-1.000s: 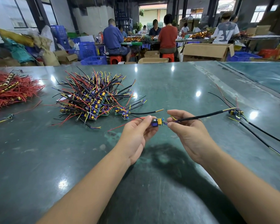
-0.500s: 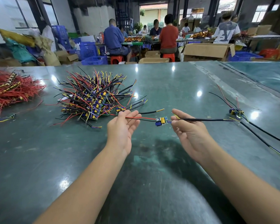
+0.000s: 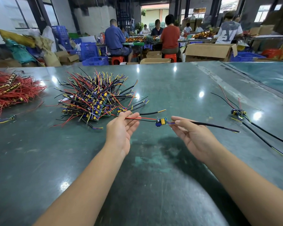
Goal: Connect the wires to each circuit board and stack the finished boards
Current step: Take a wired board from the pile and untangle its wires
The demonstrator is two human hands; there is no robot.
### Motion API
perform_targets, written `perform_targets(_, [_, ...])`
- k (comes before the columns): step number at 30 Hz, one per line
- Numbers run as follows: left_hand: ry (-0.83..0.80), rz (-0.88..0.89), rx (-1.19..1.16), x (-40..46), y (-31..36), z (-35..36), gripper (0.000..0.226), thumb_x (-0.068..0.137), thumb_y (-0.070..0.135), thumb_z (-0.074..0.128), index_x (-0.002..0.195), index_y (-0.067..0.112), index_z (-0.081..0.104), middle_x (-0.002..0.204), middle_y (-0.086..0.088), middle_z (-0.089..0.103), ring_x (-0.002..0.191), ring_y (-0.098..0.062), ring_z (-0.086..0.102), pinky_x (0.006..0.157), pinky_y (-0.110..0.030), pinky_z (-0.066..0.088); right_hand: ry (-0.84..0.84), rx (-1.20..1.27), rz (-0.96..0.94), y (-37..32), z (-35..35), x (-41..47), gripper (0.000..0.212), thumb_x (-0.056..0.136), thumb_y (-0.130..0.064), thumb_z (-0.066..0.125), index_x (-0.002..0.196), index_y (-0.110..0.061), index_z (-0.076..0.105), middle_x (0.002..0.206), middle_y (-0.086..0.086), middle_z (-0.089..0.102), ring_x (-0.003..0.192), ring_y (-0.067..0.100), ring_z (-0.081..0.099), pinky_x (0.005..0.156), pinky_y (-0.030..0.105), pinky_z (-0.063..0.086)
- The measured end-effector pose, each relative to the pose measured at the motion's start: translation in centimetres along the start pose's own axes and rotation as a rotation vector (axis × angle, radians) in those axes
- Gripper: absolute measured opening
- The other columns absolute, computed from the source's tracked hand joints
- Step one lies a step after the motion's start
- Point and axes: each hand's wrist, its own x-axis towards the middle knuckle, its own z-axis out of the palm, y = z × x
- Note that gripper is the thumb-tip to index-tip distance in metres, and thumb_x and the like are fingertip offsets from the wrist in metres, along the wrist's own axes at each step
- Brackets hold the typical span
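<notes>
A small green circuit board (image 3: 161, 121) with a yellow part and a blue part hangs in the air between my hands. My left hand (image 3: 121, 129) is palm up and pinches the board's red and black wires (image 3: 142, 119) at their far end. My right hand (image 3: 193, 134) pinches the purple and yellow leads right beside the board, where the black sleeved cable (image 3: 214, 125) starts and runs off to the right. A tangled pile of wired boards (image 3: 95, 101) lies left of my left hand. A small group of boards with long black cables (image 3: 237, 112) lies on the right.
The green table (image 3: 153, 168) stretches ahead, with a heap of red wires (image 3: 12, 90) at its far left edge. A second table surface (image 3: 268, 75) adjoins on the right. Beyond the table, people sit working among cardboard boxes (image 3: 207, 52) and blue crates (image 3: 95, 61).
My left hand let go of the board and slid left along the red and black wires. The hands moved apart, and the black cable's far end came away from the right-hand group.
</notes>
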Motion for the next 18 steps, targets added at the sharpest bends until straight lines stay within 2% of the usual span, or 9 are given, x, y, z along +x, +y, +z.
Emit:
perform_targets(4, [-0.009, -0.003, 0.002, -0.08, -0.03, 0.09, 0.017, 0.097, 0.014, 0.047, 0.096, 0.001, 0.058, 0.071, -0.007, 0.073, 0.065, -0.015, 0.07, 0.059, -0.02, 0.056, 0.017, 0.073, 0.032, -0.05, 0.06, -0.03, 0.017, 0.088, 0.012, 0.049, 0.088, 0.007, 0.066, 0.087, 0.016, 0.069, 0.081, 0.016, 0.068, 0.074, 0.019, 0.057])
perform_targets(9, [-0.016, -0.015, -0.001, -0.01, 0.02, 0.06, 0.018, 0.097, 0.014, 0.047, 0.102, 0.0, 0.057, 0.071, -0.007, 0.073, 0.066, -0.015, 0.071, 0.059, -0.02, 0.056, -0.015, 0.124, 0.111, -0.35, -0.21, -0.17, 0.017, 0.087, 0.009, 0.051, 0.089, 0.004, 0.067, 0.079, 0.013, 0.072, 0.072, 0.016, 0.072, 0.063, 0.018, 0.056])
perform_targets(13, [-0.014, -0.015, -0.018, 0.05, -0.01, 0.06, 0.019, 0.098, 0.014, 0.045, 0.102, 0.0, 0.058, 0.07, -0.006, 0.073, 0.064, -0.014, 0.07, 0.059, -0.02, 0.056, -0.027, 0.102, 0.12, -0.39, -0.09, -0.4, 0.016, 0.086, 0.008, 0.054, 0.089, 0.001, 0.067, 0.08, 0.013, 0.073, 0.073, 0.022, 0.072, 0.063, 0.022, 0.057])
perform_targets(18, [-0.014, -0.029, -0.056, -0.02, -0.21, 0.14, 0.023, 0.101, 0.016, 0.041, 0.093, 0.002, 0.058, 0.07, -0.006, 0.073, 0.067, -0.014, 0.07, 0.06, -0.019, 0.056, 0.015, 0.185, 0.076, -0.4, 0.22, -0.47, 0.017, 0.087, 0.01, 0.052, 0.09, -0.001, 0.065, 0.074, 0.009, 0.073, 0.068, 0.016, 0.072, 0.066, 0.019, 0.058])
